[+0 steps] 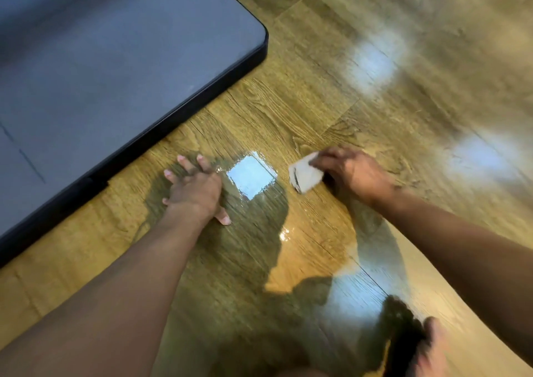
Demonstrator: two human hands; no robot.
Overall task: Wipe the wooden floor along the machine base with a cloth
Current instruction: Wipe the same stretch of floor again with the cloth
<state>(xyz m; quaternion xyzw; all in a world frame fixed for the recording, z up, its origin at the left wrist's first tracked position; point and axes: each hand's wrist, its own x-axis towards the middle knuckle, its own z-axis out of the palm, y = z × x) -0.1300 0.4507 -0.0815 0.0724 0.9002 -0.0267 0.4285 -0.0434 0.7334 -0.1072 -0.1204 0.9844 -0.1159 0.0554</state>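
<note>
Floor (302,111): wood-grain planks, yellow-brown, seams running diagonally. Glossy finish; a sharp square light reflection (251,176) lies between the two hands, two softer blurred glare patches (372,65) beyond and to the right of the right hand. Dark shadows (253,249) fall on the planks below the hands. Far right of frame motion-blurred.

Both bare forearms reach forward and down from the bottom of the view. The left hand (196,189) lies palm down, fingers (184,163) spread and pointing away, thumb out to the side, the wrist bent back as if bearing weight. The right hand (350,172) sits farther right, well apart from the left, knuckles up, its fingers curled and pressing down on something pale beneath them.
</note>
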